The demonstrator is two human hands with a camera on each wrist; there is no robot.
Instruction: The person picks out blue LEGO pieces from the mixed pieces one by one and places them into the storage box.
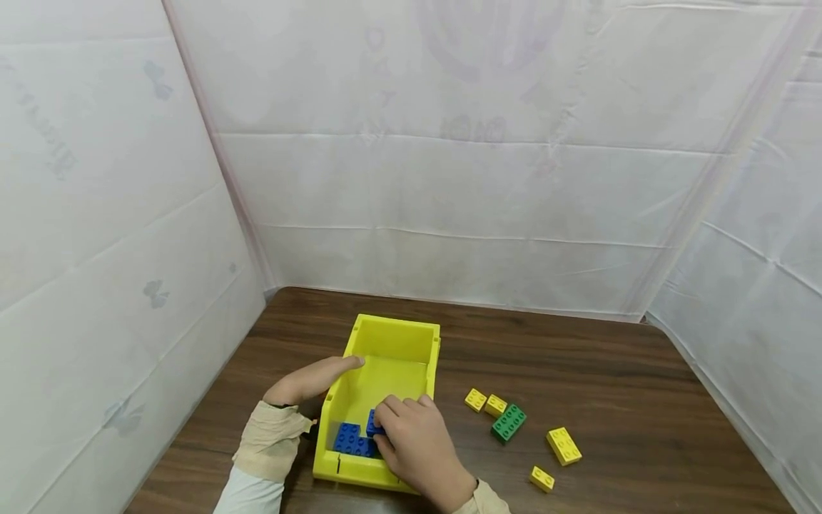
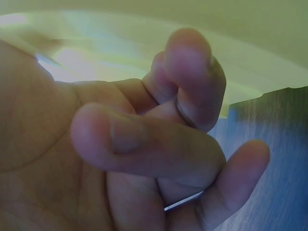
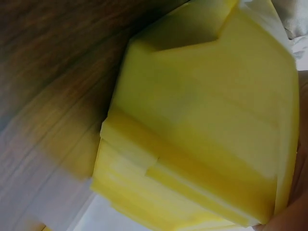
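Resting against the left wall of the bin [image 1: 392, 341], the left hand [image 1: 312, 380] is seen at the near left of the table [image 1: 616, 385], its fingers stretched along the rim in the head view; in the left wrist view the fingers [image 2: 159, 149] appear loosely bent, and nothing is seen gripped in them. A beige cuff [image 1: 270, 437] is worn at that wrist. The yellow bin is set on the dark wooden table, its open top turned upward and its low front wall nearest the person. Inside it, at the near end, a blue brick [image 1: 352, 439] is laid flat on the floor. Just right of that, a second blue brick [image 1: 374, 424] is pinched by the curled fingers of the right hand [image 1: 414, 444], which is lowered into the bin over its near right corner; only part of that brick is visible under the fingertips. In the right wrist view only the bin's yellow outer wall [image 3: 202, 130] and the table are shown, blurred. Further right, on the bare table, two small yellow bricks [image 1: 484, 402] are set side by side, touching, with a green brick [image 1: 509, 422] just beside them. A larger yellow brick [image 1: 564, 445] is placed near these, and a small yellow one [image 1: 542, 478] nearer the table's front edge. White sheeting [image 1: 449, 178] is hung around the table on three sides.
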